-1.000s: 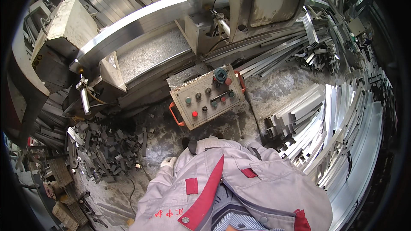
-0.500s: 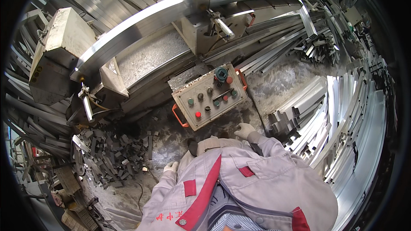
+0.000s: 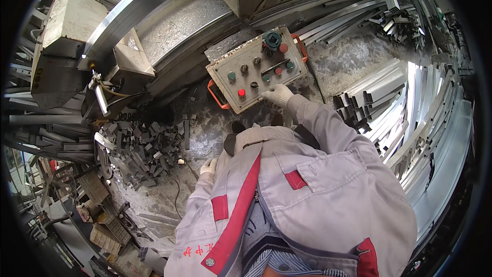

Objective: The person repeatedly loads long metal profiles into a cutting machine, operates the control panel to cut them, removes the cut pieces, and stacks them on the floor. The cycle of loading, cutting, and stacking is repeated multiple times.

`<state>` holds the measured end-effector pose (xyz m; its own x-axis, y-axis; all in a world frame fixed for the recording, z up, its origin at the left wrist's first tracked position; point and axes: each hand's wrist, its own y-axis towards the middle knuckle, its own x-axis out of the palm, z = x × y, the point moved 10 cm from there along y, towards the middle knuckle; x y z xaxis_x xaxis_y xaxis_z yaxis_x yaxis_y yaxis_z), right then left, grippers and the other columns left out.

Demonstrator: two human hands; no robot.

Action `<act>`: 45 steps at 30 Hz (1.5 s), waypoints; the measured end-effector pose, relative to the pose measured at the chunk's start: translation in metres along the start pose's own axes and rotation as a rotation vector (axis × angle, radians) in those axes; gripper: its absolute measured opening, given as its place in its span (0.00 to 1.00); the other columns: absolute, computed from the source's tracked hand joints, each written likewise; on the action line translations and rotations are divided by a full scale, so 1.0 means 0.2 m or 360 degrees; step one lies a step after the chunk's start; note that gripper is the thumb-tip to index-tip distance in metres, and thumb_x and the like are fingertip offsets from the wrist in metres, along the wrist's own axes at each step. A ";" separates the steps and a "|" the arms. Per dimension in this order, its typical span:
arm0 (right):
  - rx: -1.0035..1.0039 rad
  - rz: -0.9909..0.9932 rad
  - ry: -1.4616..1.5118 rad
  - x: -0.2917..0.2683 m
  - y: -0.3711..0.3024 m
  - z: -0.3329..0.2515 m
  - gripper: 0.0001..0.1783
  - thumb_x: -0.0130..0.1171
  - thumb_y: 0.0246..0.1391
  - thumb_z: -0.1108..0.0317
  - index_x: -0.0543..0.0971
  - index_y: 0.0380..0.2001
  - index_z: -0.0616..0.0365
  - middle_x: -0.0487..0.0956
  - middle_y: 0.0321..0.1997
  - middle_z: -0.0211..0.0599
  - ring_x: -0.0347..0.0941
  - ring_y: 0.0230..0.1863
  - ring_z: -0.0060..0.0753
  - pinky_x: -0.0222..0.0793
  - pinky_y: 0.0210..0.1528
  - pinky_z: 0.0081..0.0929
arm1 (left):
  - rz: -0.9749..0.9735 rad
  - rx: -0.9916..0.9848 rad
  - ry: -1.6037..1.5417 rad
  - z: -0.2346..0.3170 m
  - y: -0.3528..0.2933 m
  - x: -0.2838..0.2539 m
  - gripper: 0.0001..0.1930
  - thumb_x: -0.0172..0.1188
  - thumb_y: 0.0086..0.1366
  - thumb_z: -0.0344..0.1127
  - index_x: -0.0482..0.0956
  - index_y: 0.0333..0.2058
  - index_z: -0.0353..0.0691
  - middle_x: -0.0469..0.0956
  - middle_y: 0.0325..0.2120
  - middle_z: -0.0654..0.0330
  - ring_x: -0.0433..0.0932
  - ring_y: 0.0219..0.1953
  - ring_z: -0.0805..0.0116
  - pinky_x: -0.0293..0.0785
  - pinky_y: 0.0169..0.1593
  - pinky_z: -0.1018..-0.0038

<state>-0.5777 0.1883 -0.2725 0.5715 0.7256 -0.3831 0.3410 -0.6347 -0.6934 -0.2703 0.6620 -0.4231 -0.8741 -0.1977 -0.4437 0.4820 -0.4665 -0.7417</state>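
Note:
My right hand (image 3: pixel 278 95), in a white knit glove, is at the near edge of a beige control box (image 3: pixel 224 78). Its fingers stretch toward the panel, and nothing shows in them. Closest to the fingertips is a black rotary knob (image 3: pixel 254 85). Left of that sits a bright red button (image 3: pixel 241 93), with a green button (image 3: pixel 231 76) farther up. A dark green round fitting (image 3: pixel 272 40) stands at the box's far right. My left hand (image 3: pixel 208 166), also gloved, hangs low beside my jacket; its fingers are too small to read.
A long shiny metal profile (image 3: pixel 138 10) lies across the machine, beside a beige saw housing (image 3: pixel 72 23). Short dark offcuts (image 3: pixel 146 149) are heaped on the floor at left. Stacked aluminium profiles (image 3: pixel 371 90) lie at right. Orange handles (image 3: pixel 217 95) stick out from the control box.
My right hand has moved forward from beside my body to the control box's near edge. The view has shifted, so the machine appears higher. My left hand still hangs at my side.

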 end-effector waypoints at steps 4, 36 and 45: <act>0.0274 -0.0154 0.0604 0.13 0.06 -0.02 0.30 0.70 0.65 0.40 0.90 0.43 0.62 0.87 0.32 0.37 0.78 0.22 0.32 0.72 0.25 0.38 | -0.0087 0.0042 -0.0264 -0.27 0.03 0.09 0.29 0.68 0.76 0.55 0.89 0.60 0.35 0.91 0.55 0.46 0.88 0.59 0.56 0.80 0.65 0.64; 0.0317 0.0396 0.1021 -0.19 -0.24 0.05 0.22 0.76 0.62 0.52 0.87 0.42 0.64 0.85 0.33 0.37 0.79 0.23 0.31 0.75 0.26 0.36 | 0.0913 0.1621 0.0790 2.94 0.36 -1.31 0.39 0.81 0.65 0.47 0.79 0.72 0.44 0.76 0.73 0.50 0.73 0.75 0.48 0.67 0.78 0.57; -0.0338 0.1028 -0.0224 -1.37 -0.20 -0.96 0.22 0.73 0.56 0.54 0.90 0.49 0.56 0.91 0.39 0.44 0.90 0.43 0.44 0.84 0.52 0.41 | 0.1337 0.0928 0.1716 3.90 0.75 -1.87 0.68 0.84 0.56 0.62 0.51 0.86 0.47 0.51 0.87 0.55 0.48 0.88 0.53 0.46 0.85 0.47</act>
<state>-0.6053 -0.0352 -0.0230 0.6119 0.2034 -0.7643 0.1118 -0.9789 -0.1710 0.0815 -0.0064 0.0235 0.2312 0.0194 -0.9727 0.4912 -0.8654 0.0995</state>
